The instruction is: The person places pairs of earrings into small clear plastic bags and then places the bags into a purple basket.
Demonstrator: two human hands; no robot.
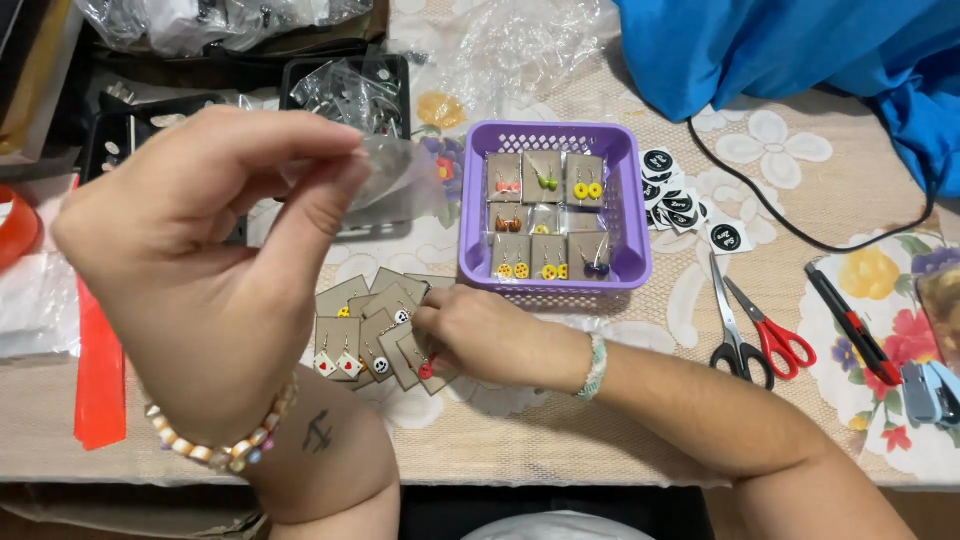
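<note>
1. My left hand [200, 270] is raised close to the lens at the near left, thumb and forefinger pinched on a small clear plastic bag [385, 175]; I judge it is lifted clear of the table so the mouth of the bag stays reachable
2. My right hand [480, 335] reaches across from the right and rests low on the table, fingertips closed on one brown earring card [418, 362] with a small red charm, at the right edge of the pile
3. That pile of earring cards [360, 330] lies fanned and overlapping near the middle of the table, just left of my right hand; the spread leaves each card's edge exposed, easy to pick singly, I think
4. Just beyond the pile sits a purple basket [625, 245] holding bagged cards in neat rows, earrings facing up, so each pair can be seen
5. Right of the basket lies a cluster of round black stickers [672, 200], and nearer on the right red-handled scissors [765, 335] lie flat on the floral tablecloth [780, 150], with a red utility knife [850, 320] further right
6. At the far left, black trays [340, 75] hold more clear bags; a blue cloth [800, 50] is heaped at the far right
</note>
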